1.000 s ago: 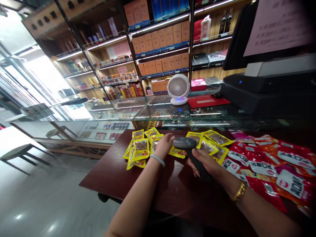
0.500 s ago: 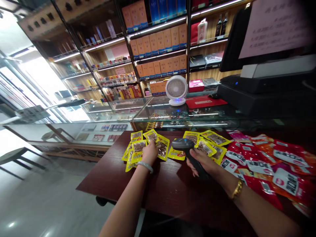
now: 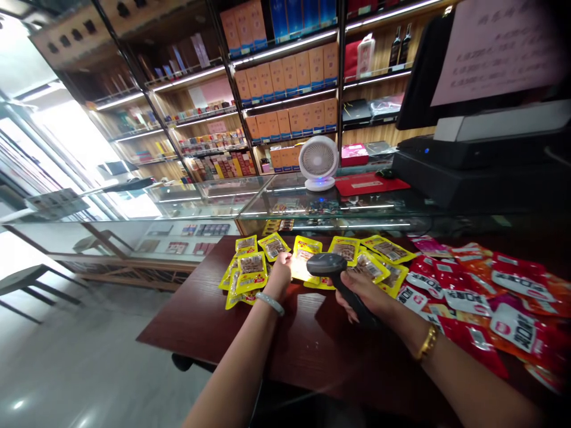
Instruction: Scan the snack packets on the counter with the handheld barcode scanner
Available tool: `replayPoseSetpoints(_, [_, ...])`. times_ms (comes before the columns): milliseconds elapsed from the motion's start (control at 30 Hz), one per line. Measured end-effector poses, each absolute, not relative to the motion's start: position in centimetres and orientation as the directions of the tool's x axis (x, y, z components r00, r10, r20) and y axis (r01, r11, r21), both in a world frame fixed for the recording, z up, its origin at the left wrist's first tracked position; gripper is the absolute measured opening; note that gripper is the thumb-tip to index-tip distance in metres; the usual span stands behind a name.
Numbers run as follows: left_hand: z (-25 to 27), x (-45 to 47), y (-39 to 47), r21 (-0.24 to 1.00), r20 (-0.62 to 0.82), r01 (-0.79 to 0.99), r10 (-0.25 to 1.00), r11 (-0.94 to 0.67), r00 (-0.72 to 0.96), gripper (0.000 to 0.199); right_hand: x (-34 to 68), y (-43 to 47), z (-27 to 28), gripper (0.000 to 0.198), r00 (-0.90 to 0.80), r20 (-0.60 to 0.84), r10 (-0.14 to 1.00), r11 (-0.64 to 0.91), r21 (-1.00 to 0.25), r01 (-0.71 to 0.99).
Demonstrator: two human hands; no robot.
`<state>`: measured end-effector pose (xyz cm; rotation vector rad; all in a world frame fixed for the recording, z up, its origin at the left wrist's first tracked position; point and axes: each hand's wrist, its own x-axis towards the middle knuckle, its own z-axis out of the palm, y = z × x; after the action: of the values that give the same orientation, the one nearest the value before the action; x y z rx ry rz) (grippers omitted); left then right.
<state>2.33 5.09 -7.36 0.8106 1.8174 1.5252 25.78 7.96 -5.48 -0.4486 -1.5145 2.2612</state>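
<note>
My left hand [image 3: 282, 274] pinches the left edge of a yellow snack packet [image 3: 307, 248], which is tilted up and brightly lit by the scanner's light. A black handheld barcode scanner [image 3: 329, 263] is wrapped in my right hand [image 3: 362, 292], its head pointing left at that packet. On the left of the table lies a loose pile of yellow snack packets [image 3: 252, 264] with brown contents showing. More yellow packets [image 3: 388, 249] lie behind and to the right of the scanner. Part of the held packet is hidden by the scanner head.
Red and orange snack bags [image 3: 473, 285] cover the right of the dark wooden table [image 3: 200, 324]. Behind stands a glass counter [image 3: 267, 202] with a white fan [image 3: 318, 161] and a red mat [image 3: 372, 184]. A black monitor [image 3: 419, 77] stands at right; a stool [image 3: 27, 282] at far left.
My left hand has moved slightly right, carrying the yellow packet from the left pile toward the scanner. The scanner's light now shines on it. My right hand has barely moved.
</note>
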Motion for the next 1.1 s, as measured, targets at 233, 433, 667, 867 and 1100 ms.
replayPoseSetpoints(233, [-7.0,4.3,6.6,0.997,-0.063,0.004,0.845,0.077,-0.531,0.032,25.7,8.2,-6.3,0.056,-0.872,-0.04,0.489,-0.373,-0.913,-0.167])
replayPoseSetpoints(433, [-5.3,2.8,7.8,0.745,0.148,0.639,0.885,0.194,-0.442,0.043,25.7,8.3,-6.6,0.054,-0.859,-0.04,0.51,-0.373,-0.91,-0.179])
replayPoseSetpoints(667, [-4.3,-2.4,6.7,0.045,-0.004,0.857,0.858,0.514,-0.514,0.087,25.6,8.1,-6.6,0.053,-0.865,-0.057,0.499,-0.378,-0.912,-0.158])
replayPoseSetpoints(867, [-3.9,-1.0,4.6,0.052,-0.053,0.984,0.984,0.171,-0.169,0.056,25.8,8.4,-6.1,0.05,-0.851,-0.04,0.524,-0.357,-0.917,-0.177])
replayPoseSetpoints(1100, [-3.2,-1.5,5.5,0.239,0.119,0.837,0.841,0.492,-0.528,0.036,25.9,8.6,-6.1,0.053,-0.841,-0.076,0.536,-0.348,-0.927,-0.138])
